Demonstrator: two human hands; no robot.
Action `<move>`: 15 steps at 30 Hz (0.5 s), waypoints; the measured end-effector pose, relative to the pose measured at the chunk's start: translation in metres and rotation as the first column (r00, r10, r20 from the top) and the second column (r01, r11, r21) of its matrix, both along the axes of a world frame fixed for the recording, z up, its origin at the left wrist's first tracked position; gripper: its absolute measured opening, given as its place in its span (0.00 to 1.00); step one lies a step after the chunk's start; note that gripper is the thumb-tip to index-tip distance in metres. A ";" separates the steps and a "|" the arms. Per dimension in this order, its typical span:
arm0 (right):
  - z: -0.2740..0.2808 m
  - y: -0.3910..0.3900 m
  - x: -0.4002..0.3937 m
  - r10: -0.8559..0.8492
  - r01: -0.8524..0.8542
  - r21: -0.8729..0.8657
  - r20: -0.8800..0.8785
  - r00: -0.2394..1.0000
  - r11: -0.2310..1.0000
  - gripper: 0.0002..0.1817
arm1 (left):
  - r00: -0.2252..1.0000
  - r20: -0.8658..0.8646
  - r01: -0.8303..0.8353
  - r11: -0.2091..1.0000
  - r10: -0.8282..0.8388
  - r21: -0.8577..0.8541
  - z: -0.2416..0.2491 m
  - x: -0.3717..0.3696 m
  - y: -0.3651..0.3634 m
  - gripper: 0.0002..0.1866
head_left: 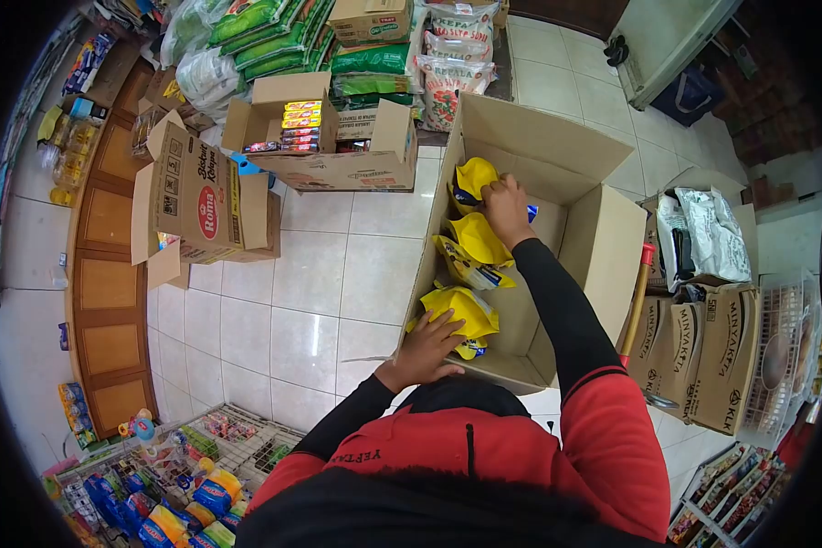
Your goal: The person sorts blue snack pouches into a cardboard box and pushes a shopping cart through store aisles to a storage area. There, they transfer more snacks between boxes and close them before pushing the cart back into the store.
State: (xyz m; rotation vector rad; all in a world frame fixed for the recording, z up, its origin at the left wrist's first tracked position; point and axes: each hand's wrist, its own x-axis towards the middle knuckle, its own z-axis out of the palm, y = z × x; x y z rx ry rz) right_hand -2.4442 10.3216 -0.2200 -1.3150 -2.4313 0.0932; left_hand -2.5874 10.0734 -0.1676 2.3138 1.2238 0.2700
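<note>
A large open cardboard box (603,242) stands on the tiled floor in front of me, holding several yellow packets. My left hand (426,349) grips one yellow packet (461,309) at the box's near left corner. My right hand (505,208) reaches deeper into the box and closes on another yellow packet (473,176) near the far side. A third yellow packet (478,239) lies between them against the left wall.
More open cartons (324,137) and a Roma carton (196,196) stand to the left and behind. Green and white sacks (365,59) are stacked at the back. Minyak cartons (703,352) sit at the right. Wire racks of snacks (192,466) fill the near left.
</note>
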 end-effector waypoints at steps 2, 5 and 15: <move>0.006 -0.001 0.000 0.014 -0.013 -0.036 0.020 1.000 0.999 0.16 | 1.000 -0.003 -0.003 1.000 0.003 0.006 0.001 0.000 -0.001 0.30; 0.026 -0.008 0.010 0.031 -0.032 -0.040 -0.018 0.999 0.999 0.18 | 1.000 -0.003 -0.004 1.000 0.004 0.015 0.003 0.001 -0.002 0.30; 0.158 -0.118 0.169 -0.161 0.183 -0.001 -0.487 0.858 0.983 0.16 | 0.999 -0.027 -0.025 0.997 0.028 0.077 0.023 0.013 -0.021 0.25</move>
